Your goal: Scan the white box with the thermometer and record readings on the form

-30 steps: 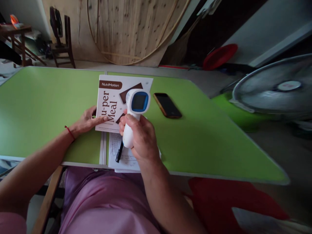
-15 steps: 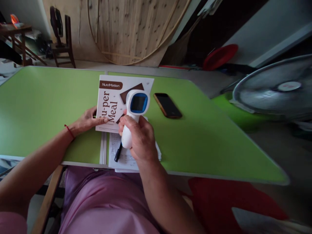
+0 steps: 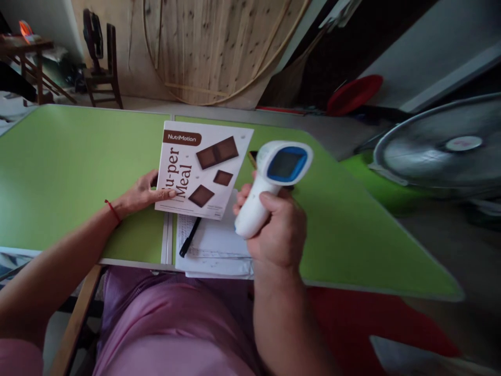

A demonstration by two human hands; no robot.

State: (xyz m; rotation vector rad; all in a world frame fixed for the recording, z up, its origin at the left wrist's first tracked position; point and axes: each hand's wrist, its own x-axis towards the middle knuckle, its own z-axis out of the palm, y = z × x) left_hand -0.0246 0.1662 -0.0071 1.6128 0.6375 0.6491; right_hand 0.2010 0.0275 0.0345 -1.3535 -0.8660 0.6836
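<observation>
My left hand (image 3: 146, 194) grips the lower left edge of a white box (image 3: 211, 151) printed with brown chocolate pieces and "NutriMotion", thumb on its front. The box is held tilted above the green table. In my right hand (image 3: 279, 224) is a white infrared thermometer (image 3: 260, 203), its blue-framed screen (image 3: 287, 163) facing me and dark. The thermometer is to the right of the box, apart from it. Under the box lie papers (image 3: 223, 245) with handwriting and a black pen (image 3: 190, 240) on top. A phone (image 3: 252, 156) is mostly hidden behind the thermometer.
The green table (image 3: 90, 151) stretches to both sides, with a metal seam left of the papers. A large fan (image 3: 438, 143) stands off its right edge. Beyond the far edge are a wooden chair (image 3: 104, 81), a round wooden board (image 3: 219, 52) and a red basin (image 3: 354, 95).
My right hand has moved the thermometer to the right and nearer to me, off the front of the box, and now covers most of the phone. My left hand and the box have hardly moved.
</observation>
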